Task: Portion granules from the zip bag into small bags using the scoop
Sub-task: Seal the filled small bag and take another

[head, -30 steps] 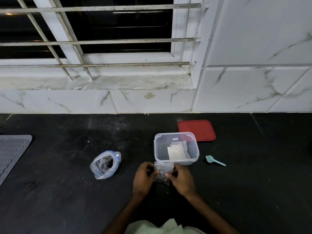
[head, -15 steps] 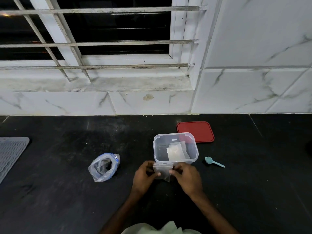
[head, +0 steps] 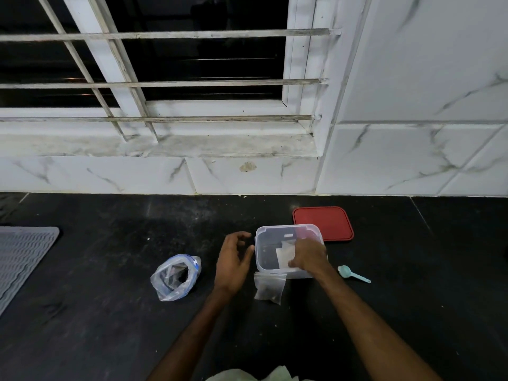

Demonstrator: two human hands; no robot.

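Reaching with right hand (head: 309, 257) into clear rectangular plastic tub (head: 257, 250) for flat empty small bags (head: 284, 255), grip unclear; hovering with left hand (head: 233, 265) relaxed, empty; ideally peeling off just one.

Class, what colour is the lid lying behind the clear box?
The lid is red, clearest in the head view.

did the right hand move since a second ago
Yes: the right hand left the small clear bag and went forward into the clear plastic box.
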